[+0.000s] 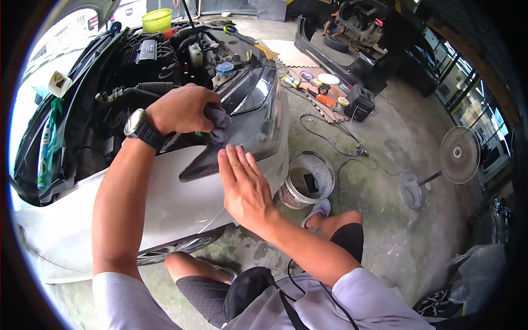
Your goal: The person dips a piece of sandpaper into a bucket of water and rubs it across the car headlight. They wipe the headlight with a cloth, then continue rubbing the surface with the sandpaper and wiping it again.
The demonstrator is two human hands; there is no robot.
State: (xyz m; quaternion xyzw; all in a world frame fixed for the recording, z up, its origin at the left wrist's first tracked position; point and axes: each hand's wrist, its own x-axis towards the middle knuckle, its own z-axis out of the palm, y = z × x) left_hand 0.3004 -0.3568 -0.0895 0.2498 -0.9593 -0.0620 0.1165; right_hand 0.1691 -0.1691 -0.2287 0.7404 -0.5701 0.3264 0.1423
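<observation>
A bunched grey cloth (219,122) is gripped in my left hand (184,108), over the inner edge of the car's headlight (250,129). My fingers wrap round the cloth, and a wristwatch sits on that wrist. The headlight lens looks dull and hazy in its lower part, shinier towards the top. My right hand (245,187) lies flat, fingers stretched out, with the fingertips on the lower part of the lens. Nothing is held in it. Below the lens runs the silver fender (159,181).
The engine bay (148,71) lies open, with a yellow-green tub (157,21) at its far side. A bucket (311,176) of water stands right of the bumper. Cables (360,148), a black box (360,103) and a fan (460,154) are on the floor. Another person works by a dismantled car.
</observation>
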